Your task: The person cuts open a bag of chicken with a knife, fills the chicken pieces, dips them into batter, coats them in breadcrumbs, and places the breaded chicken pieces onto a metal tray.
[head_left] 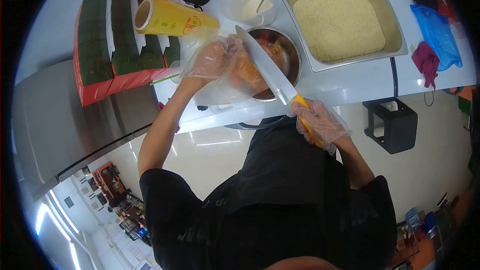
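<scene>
White bench (345, 84) below both hands. Metal tray (394, 27), pale yellow crumbs (340, 25) inside, beyond right hand (320, 120). Red boxes with dark green tops (95, 45), left of left hand (212, 60); contents hidden. Clear bag (215, 91) with orange food (248, 72), under left hand, partly over metal bowl (296, 65); more orange food beyond blade, can't tell if bag or bowl. Translucent tub (231, 1) beyond left hand: pale mix, spoon standing in it. Yellow roll just beyond left hand. Knife (270, 70) angled across bag and bowl; contact unclear. Hands gloved: left bunching bag top, right wrapped round yellow knife handle.
</scene>
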A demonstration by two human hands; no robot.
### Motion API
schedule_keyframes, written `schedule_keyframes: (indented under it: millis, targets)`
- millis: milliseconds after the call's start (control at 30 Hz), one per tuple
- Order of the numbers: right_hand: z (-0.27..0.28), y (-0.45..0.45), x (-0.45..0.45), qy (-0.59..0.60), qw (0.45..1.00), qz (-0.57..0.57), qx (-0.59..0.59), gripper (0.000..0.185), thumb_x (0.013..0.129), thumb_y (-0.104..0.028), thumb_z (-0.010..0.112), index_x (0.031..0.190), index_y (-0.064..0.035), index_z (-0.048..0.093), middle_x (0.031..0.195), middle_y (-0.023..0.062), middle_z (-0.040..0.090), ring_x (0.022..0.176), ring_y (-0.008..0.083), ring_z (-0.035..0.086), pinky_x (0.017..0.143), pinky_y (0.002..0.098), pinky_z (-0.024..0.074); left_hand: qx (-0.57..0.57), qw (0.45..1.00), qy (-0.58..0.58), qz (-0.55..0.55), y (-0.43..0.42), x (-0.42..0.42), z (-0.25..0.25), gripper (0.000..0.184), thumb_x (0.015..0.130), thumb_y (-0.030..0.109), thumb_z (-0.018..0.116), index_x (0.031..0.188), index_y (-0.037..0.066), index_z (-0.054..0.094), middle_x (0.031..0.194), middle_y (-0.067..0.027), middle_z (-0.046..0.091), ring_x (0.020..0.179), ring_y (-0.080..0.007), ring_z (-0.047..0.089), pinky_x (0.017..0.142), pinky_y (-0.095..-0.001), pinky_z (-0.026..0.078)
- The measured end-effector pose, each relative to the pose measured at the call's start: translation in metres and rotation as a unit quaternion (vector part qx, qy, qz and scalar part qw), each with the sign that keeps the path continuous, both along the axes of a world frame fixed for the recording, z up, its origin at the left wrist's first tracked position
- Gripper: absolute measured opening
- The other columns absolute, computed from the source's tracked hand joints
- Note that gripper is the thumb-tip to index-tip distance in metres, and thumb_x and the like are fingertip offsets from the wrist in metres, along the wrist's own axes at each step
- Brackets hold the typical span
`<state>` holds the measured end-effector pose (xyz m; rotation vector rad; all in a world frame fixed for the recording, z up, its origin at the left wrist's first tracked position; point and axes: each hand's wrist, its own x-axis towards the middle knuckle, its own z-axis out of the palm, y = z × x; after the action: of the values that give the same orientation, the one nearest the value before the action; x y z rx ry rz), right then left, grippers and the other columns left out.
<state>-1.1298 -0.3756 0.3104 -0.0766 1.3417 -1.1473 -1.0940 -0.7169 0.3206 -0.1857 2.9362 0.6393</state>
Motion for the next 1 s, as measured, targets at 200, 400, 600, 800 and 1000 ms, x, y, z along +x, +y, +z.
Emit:
schedule_keyframes:
  millis: [200,400,600,800,1000]
  targets:
    - [0.004,0.003,0.002,0.093,0.993,0.057,-0.035,0.042,0.108,-0.046,0.052,0.106,-0.0047,0.057,0.065,-0.0015,0.051,0.049,0.0085,0.051,0.046,0.0253,0.0424,0.017,1.000,-0.021,0.009,0.015,-0.004,0.015,0.029,0.103,0.026,0.061,0.107,-0.002,0.069,0.092,-0.0255,0.067,0.087,-0.0429,0.065,0.080,-0.0463,0.051]
    - [-0.001,-0.033,-0.003,0.313,0.941,0.053,-0.116,0.045,0.107,-0.038,0.052,0.102,0.0054,0.058,0.068,0.0164,0.059,0.060,0.0291,0.060,0.061,0.0444,0.0481,-0.020,0.999,0.034,-0.004,0.035,0.003,0.018,0.025,0.101,0.022,0.063,0.102,-0.002,0.068,0.089,-0.0271,0.063,0.084,-0.0425,0.064,0.076,-0.0471,0.049]
    - [-0.001,-0.047,-0.013,0.375,0.915,0.071,-0.133,0.045,0.107,-0.036,0.053,0.104,0.0086,0.058,0.075,0.0265,0.063,0.069,0.0434,0.061,0.068,0.0503,0.0477,-0.024,1.000,-0.006,0.019,0.050,-0.001,0.028,0.027,0.102,0.024,0.063,0.102,-0.002,0.069,0.090,-0.0265,0.064,0.086,-0.0423,0.064,0.075,-0.0470,0.050]
    - [0.027,0.003,-0.013,0.256,0.957,0.134,0.008,0.037,0.105,-0.028,0.050,0.099,0.0073,0.060,0.081,0.0335,0.063,0.082,0.0483,0.066,0.069,0.0543,0.0499,-0.021,0.999,0.045,0.018,0.062,-0.005,0.028,0.029,0.103,0.026,0.062,0.100,-0.002,0.069,0.087,-0.0274,0.063,0.081,-0.0422,0.063,0.073,-0.0470,0.049]
    - [-0.009,-0.049,-0.019,0.312,0.946,0.073,-0.046,0.046,0.107,-0.038,0.052,0.106,0.0073,0.059,0.081,0.0305,0.063,0.080,0.0504,0.062,0.070,0.0525,0.0471,-0.022,0.999,-0.021,0.026,0.092,-0.021,0.052,0.026,0.103,0.025,0.061,0.104,-0.001,0.068,0.087,-0.0267,0.063,0.079,-0.0441,0.063,0.071,-0.0463,0.049]
